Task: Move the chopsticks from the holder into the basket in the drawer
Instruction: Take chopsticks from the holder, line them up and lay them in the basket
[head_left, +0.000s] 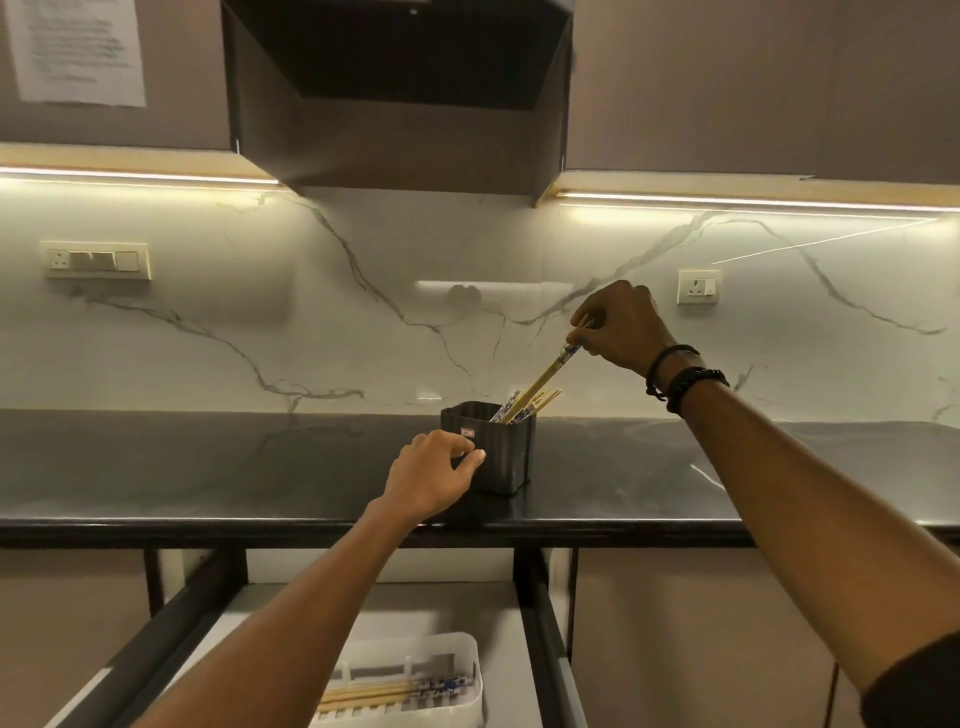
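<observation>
A dark ribbed holder (506, 452) stands on the black counter near its front edge, with several bamboo chopsticks leaning out to the right. My right hand (621, 327) pinches the patterned top end of a chopstick (543, 379) raised partly out of the holder. My left hand (434, 475) grips the holder's near left side. Below, the open drawer (540, 649) holds a white basket (467, 654) with several chopsticks (384, 693) lying flat inside; my left forearm hides the basket's left part.
The black counter (208, 467) runs the full width below a white marble backsplash. Wall sockets sit at left (96, 261) and right (698, 287). A dark range hood (400, 93) hangs overhead between upper cabinets. Closed cabinet fronts flank the drawer.
</observation>
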